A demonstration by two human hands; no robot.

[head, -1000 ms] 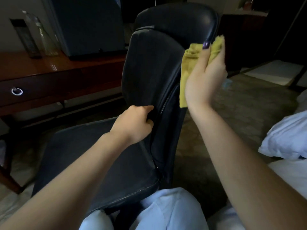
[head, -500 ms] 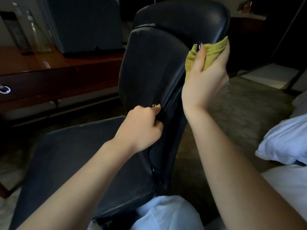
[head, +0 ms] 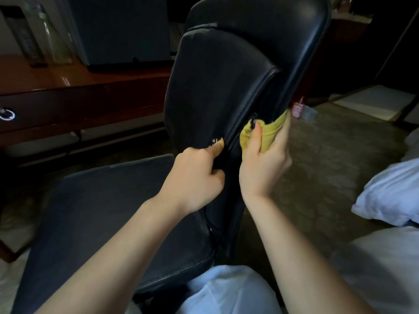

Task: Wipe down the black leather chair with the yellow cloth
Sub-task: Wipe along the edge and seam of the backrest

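The black leather chair (head: 217,82) fills the middle of the head view, its backrest turned edge-on to me and its seat (head: 108,218) to the lower left. My left hand (head: 195,177) grips the front edge of the backrest cushion low down, thumb on the front face. My right hand (head: 263,164) holds the bunched yellow cloth (head: 267,132) and presses it against the side edge of the backrest, just right of my left hand. Part of the cloth is tucked into the gap between cushion and outer shell.
A dark wooden desk (head: 68,91) with a ring drawer pull (head: 6,114) stands behind the chair at the left, with a dark box (head: 122,30) and clear bottles (head: 45,32) on it. White bedding (head: 392,196) lies at the right. Patterned carpet (head: 335,155) lies beyond the chair.
My right hand has slid the yellow cloth down the side edge of the backrest, from near the top to beside my left hand. My left hand keeps its grip.
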